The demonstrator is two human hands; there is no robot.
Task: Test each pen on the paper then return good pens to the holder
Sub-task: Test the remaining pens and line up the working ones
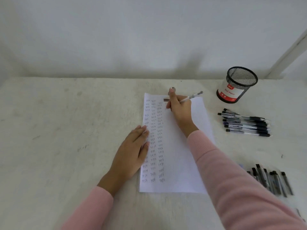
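Observation:
A white sheet of paper (179,163) lies on the table, with three columns of small written words down its left side. My right hand (180,108) grips a clear pen (192,96) near the sheet's top, the tip hidden under the fingers and the back end pointing right. My left hand (132,151) lies flat with straight fingers on the paper's left edge. A black mesh pen holder (236,85) with a white and red label stands at the back right; I see no pens sticking out of it.
A row of black-gripped pens (245,122) lies right of the paper, below the holder. A second bunch of pens (270,180) lies near the front right, beside my right sleeve. A white wall rises behind the table (66,130).

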